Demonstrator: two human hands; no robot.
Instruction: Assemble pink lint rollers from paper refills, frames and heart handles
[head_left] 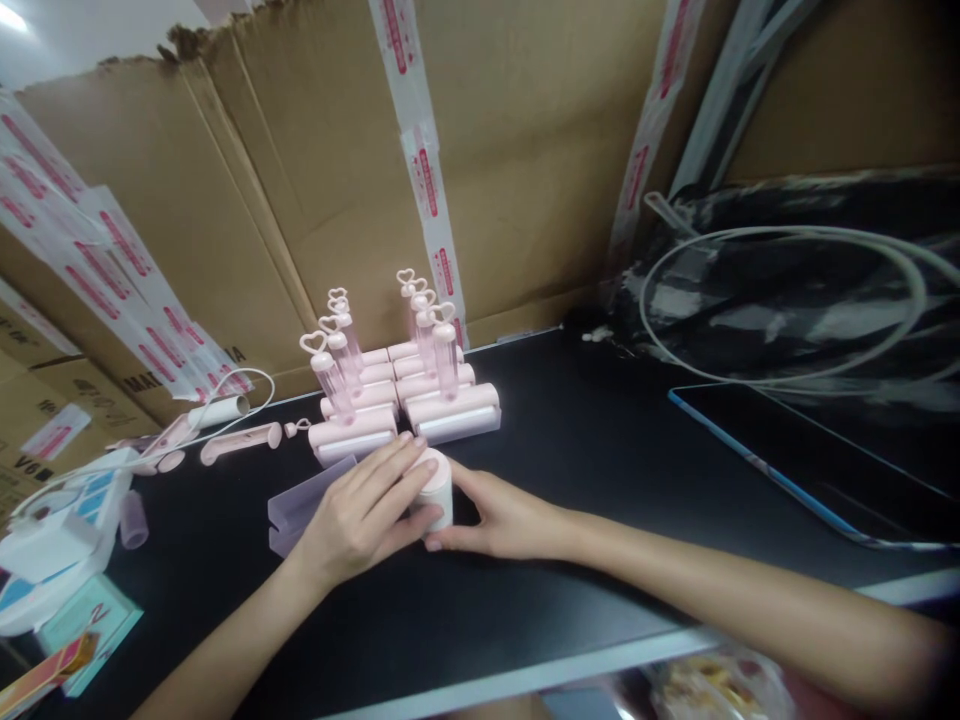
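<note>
Small pale-pink cylindrical roll looks upright on the black tabletop, long axis approx. vertical, just in front of the rows of pink heart-handled rollers. I see both hands closed on it: left hand wraps over the top from the left, right hand pinches the right side. Clear lilac plastic cover lies just beside the left hand.

Dim, soft indoor light, its one bright lamp in the top left corner. The black surface swallows shadows; glare streaks the plastic sheet. Edges bow outward, and the arm behind the right hand blurs at the lower right.
</note>
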